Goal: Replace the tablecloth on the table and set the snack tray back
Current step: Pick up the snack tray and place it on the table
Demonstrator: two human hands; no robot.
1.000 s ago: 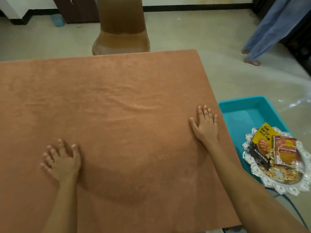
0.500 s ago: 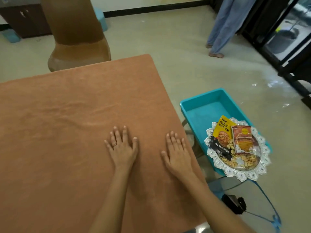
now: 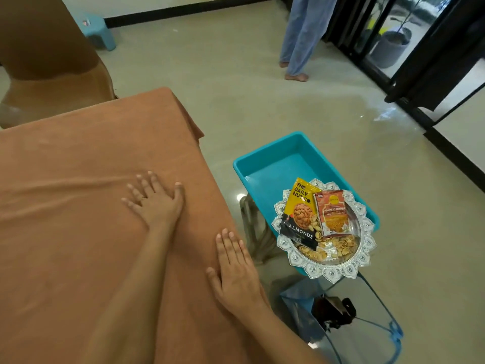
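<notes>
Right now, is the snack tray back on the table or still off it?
Still off it. The snack tray rests on the teal bin beside the table; the tablecloth bears only both hands.

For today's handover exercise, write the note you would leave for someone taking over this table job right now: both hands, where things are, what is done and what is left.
Left hand: flat, open, pressing the tablecloth.
Right hand: flat, open, at the cloth's right edge.
Tablecloth: orange, spread over the table, a few ripples near the left hand.
Snack tray: silver, holding packets and loose nuts, resting on the teal bin to the right, off the table.
Done: cloth laid.
Left: smooth the ripples, then lift the tray onto the table.
</notes>
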